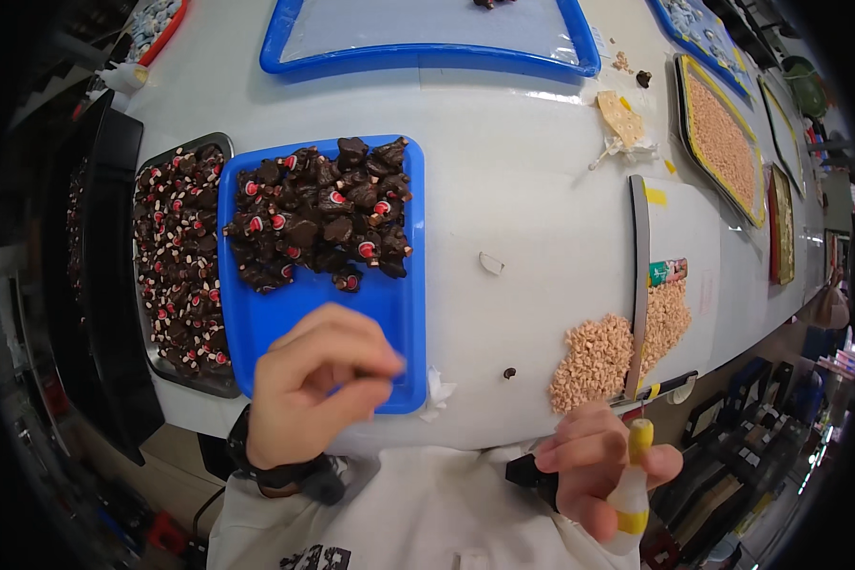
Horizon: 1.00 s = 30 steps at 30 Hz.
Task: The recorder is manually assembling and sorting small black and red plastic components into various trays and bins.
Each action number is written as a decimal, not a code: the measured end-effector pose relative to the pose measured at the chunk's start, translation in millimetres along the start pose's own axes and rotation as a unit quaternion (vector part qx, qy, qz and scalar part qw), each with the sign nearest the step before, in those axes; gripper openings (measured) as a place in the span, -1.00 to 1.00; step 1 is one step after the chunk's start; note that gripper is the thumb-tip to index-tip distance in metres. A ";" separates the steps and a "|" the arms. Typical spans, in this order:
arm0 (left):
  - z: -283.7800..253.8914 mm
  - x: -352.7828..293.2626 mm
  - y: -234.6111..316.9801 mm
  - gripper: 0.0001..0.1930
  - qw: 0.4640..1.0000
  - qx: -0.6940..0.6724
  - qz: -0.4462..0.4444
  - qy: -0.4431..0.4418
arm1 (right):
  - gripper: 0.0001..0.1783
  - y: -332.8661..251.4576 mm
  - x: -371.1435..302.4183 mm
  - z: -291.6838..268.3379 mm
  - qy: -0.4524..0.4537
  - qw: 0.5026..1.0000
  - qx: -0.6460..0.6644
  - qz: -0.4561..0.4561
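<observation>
My left hand (325, 385) hovers over the near part of the blue tray (351, 304), fingers curled and thumb bent toward them. Its fingertips are blurred, so anything pinched there cannot be made out. Dark brown figurines (328, 204) with small red-and-white parts are heaped in the tray's far half. At the lower right, my right hand (589, 461) is closed round a small translucent squeeze bottle (629, 499) with a yellow neck and a thin needle tip. Just beyond that hand lies a pile of small peach-coloured pieces (594, 361).
A dark-rimmed tray (182, 261) of brown figurines with red and pale parts sits left of the blue one. A grey-edged board (638, 256) splits the peach pieces. Another blue-rimmed tray (427, 62) lies at the far side. A white scrap (491, 263) and a brown piece (509, 373) lie mid-table.
</observation>
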State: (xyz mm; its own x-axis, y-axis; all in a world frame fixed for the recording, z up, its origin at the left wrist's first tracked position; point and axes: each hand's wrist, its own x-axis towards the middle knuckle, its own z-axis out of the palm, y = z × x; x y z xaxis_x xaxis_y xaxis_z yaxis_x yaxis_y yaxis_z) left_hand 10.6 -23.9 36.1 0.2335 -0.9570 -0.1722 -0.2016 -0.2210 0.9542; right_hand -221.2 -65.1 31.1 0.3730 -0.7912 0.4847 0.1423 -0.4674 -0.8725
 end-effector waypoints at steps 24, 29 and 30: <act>25.6 -14.3 -14.9 -0.63 0.760 -0.581 -0.153 -0.249 | -0.41 -1.1 24.9 28.8 -0.007 0.998 0.021 -0.057; 24.7 -14.4 -7.7 -0.65 0.748 -0.568 -0.244 -0.243 | -0.46 -3.3 13.3 20.1 -0.002 1.000 0.013 -0.028; 25.6 -13.7 -7.7 -0.65 0.746 -0.568 -0.246 -0.245 | -0.46 -6.7 17.5 19.4 -0.017 1.000 -0.003 -0.012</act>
State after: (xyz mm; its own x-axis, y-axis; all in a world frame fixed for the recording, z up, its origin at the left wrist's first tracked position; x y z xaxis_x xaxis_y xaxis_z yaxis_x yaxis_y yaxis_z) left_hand -15.4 -13.9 24.9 -0.4184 -0.8280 -0.3733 0.7951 -0.5326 0.2900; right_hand -197.8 -68.2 44.2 0.3998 -0.7657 0.5038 0.1460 -0.4894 -0.8597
